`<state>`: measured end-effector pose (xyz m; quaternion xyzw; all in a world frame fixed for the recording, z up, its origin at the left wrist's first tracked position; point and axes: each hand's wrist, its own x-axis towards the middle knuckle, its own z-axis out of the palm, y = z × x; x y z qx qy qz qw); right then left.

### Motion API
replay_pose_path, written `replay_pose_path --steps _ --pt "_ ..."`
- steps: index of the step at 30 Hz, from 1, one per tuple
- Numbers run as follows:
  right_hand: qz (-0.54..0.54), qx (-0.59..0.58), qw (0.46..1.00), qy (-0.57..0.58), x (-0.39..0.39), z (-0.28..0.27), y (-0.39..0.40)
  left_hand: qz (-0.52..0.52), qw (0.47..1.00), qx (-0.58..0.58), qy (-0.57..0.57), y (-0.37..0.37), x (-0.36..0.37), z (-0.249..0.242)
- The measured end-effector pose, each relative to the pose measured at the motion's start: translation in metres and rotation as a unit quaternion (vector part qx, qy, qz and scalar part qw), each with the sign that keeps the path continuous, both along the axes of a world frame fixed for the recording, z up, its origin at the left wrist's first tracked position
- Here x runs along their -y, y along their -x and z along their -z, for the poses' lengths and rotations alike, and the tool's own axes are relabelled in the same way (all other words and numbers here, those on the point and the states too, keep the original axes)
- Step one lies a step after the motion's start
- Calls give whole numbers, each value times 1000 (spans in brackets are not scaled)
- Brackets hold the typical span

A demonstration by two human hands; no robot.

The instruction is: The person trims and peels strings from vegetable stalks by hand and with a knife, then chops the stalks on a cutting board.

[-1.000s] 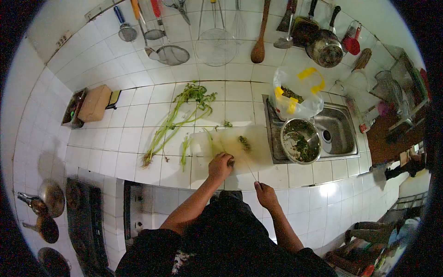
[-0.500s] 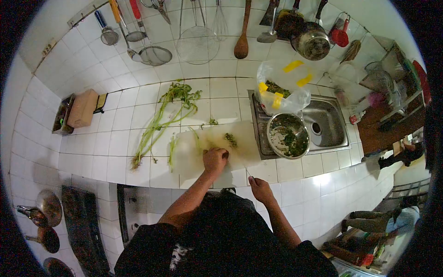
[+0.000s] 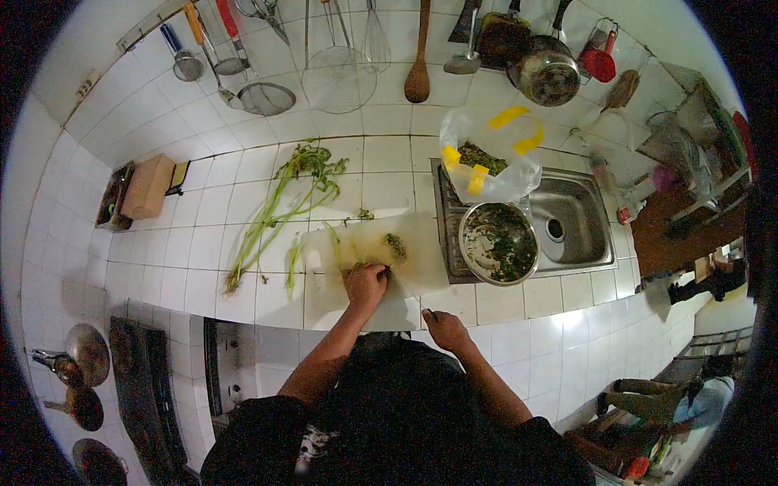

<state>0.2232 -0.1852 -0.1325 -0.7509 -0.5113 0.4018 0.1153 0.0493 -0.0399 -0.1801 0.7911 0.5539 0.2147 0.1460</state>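
My left hand [image 3: 366,285] is closed, its fingers curled down on a pale cutting board [image 3: 324,300] over a bunch of greens that is mostly hidden beneath them. At the board's front right, my right hand [image 3: 447,332] grips a knife [image 3: 418,299] by its handle. The thin blade points toward the left hand and is hard to make out. A small heap of chopped greens [image 3: 395,246] lies on the board beyond my left hand. Long leafy stalks [image 3: 271,215] with roots rest on the tiles to the left, and a shorter stalk [image 3: 293,263] lies beside the board.
A steel bowl [image 3: 498,243] with chopped greens stands right of the board, by the sink [image 3: 571,243]. Behind it is a clear plastic bag [image 3: 519,174] holding more greens. Utensils, including a wooden spoon [image 3: 417,81], hang on the wall. Another person [image 3: 697,401] is at far right.
The view has shifted slightly, so the counter things appear a little further left. Both hands have moved slightly left, the right one with the knife still in its grip.
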Motion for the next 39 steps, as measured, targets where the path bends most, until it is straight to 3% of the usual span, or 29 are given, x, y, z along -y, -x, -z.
replay_pose_path --steps 4,7,16,23,27,28,31,39 --pt "-9 -8 1000 6 -2 4 -6 -41 998 4 44 -5 0 4" --pt "-28 -20 999 -1 3 -4 -7 -35 999 -1 -3 -5 4 8" --pt "-5 -26 1000 -6 0 -5 -10 -40 999 -5 15 -8 3 2" --pt "-61 -18 998 -16 -28 15 -9 -32 999 0 -14 -9 1 13" --pt "-105 4 994 -42 -25 -3 -10 -30 998 -50 22 -9 -4 5" --pt "-114 15 993 -1 -23 -5 -11 -28 997 -65 27 -9 -7 5" --pt "-50 3 999 -3 -2 -1 -15 -29 999 -25 -7 -9 -10 7" --pt "-35 6 999 -12 -15 1 -10 -69 997 -8 -12 -8 -14 5"
